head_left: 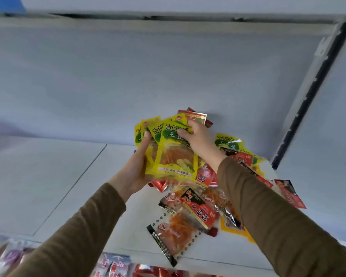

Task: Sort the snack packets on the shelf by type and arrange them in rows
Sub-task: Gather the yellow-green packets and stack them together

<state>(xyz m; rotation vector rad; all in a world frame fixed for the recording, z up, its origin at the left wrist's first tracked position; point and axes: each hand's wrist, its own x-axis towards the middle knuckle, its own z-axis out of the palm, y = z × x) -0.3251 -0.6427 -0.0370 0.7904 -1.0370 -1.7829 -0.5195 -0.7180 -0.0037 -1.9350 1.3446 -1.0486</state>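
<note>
Left hand (137, 166) palm-up, gripping fanned yellow packets (174, 154); right hand (196, 136) palm-down, pinching the front packet's top.

Setting: a shop. Pale metal display shelf (58, 176) with a slotted upright (312, 92) at right; mixed sealed snack packets (190, 212) piled on it; more packaged goods (112, 264) on the tier below.

We see a white shelf (48, 186) w/ a seam in its panels; on it, right side, a loose pile of red, clear & yellow snack packets (196, 212), overlapping.
</note>
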